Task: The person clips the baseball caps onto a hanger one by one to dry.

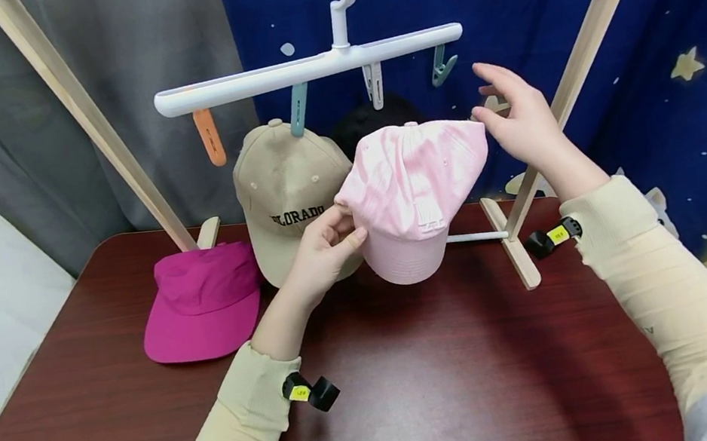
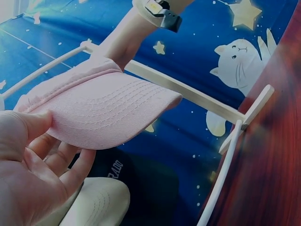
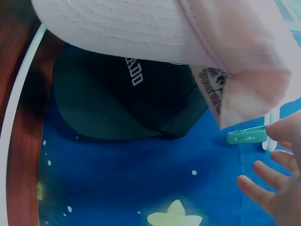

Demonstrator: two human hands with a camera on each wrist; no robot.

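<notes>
A pink cap (image 1: 411,174) hangs in the air below a white hanger (image 1: 310,68), brim down. My left hand (image 1: 324,251) pinches its left edge between thumb and fingers; in the left wrist view the thumb lies on the cap near the brim (image 2: 103,108). My right hand (image 1: 520,119) is near the cap's right corner, fingers spread and apart from it in the right wrist view. On the hanger are an orange clothespin (image 1: 209,137), a teal one (image 1: 299,109), a whitish one (image 1: 374,85) and a green one (image 1: 442,66) beside my right hand.
A beige cap (image 1: 285,173) with lettering hangs behind the pink one, and a dark cap (image 3: 127,99) farther back. A magenta cap (image 1: 201,304) lies on the brown table (image 1: 420,393) at left. The wooden rack's right post (image 1: 594,20) stands behind my right hand.
</notes>
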